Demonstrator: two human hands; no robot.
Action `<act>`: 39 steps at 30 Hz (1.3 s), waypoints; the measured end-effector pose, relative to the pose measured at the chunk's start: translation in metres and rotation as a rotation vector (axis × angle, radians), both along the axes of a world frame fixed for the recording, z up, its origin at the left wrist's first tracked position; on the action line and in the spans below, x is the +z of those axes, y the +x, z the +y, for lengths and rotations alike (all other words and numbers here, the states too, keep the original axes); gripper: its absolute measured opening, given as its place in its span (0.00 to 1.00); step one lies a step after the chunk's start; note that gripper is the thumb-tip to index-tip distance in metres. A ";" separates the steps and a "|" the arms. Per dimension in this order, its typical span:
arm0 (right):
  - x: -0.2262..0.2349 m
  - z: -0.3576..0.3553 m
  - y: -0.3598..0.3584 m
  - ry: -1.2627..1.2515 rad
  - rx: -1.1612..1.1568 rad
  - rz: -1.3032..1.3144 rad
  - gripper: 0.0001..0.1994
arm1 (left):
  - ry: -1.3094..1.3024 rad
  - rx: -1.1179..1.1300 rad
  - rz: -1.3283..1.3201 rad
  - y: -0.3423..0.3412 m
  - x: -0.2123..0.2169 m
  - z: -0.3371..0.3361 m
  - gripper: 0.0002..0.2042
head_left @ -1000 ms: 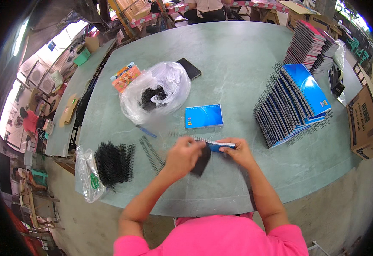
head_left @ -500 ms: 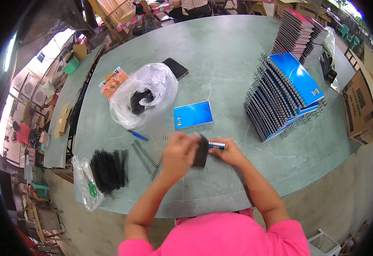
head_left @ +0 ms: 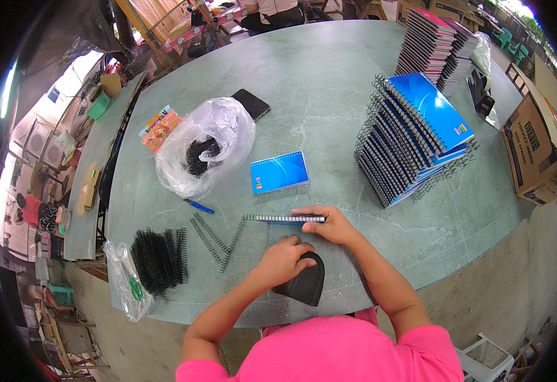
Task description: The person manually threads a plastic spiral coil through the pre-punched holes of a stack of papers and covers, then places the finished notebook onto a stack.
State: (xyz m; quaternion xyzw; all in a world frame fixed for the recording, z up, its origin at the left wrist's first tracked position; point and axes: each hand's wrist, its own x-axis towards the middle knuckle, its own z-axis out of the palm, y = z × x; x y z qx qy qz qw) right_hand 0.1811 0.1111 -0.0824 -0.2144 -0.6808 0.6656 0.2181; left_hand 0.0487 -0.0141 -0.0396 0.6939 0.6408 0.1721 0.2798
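Note:
My right hand grips a small spiral notebook by its right end, spine upward, with a dark wire coil running along it. The coil's loose left end sticks out past the notebook. Closer to me, my left hand is closed on a flat black piece with a rounded edge; its exact kind is unclear. Beyond the hands lies a blue notebook with punched holes along its far edge. Loose wire coils rest left of the hands.
A plastic bag holds black coils, near a dark flat case and blue-handled tool. Bundled coils lie left beside a clear bag. Stacked blue notebooks, red-topped notebooks and a carton stand right.
My left hand and the black piece have moved down toward me, away from the notebook. The notebook's coiled spine now shows along its length in my right hand.

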 end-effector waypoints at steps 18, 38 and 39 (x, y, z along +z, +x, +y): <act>-0.004 -0.003 0.001 0.057 -0.041 -0.096 0.11 | 0.374 -0.033 0.115 -0.011 0.016 0.044 0.10; -0.017 -0.007 -0.002 0.309 -0.107 -0.099 0.09 | 0.397 0.050 0.055 0.003 0.024 0.050 0.07; -0.010 -0.004 0.002 0.237 -0.045 -0.145 0.12 | 0.358 0.082 0.128 -0.007 0.022 0.048 0.07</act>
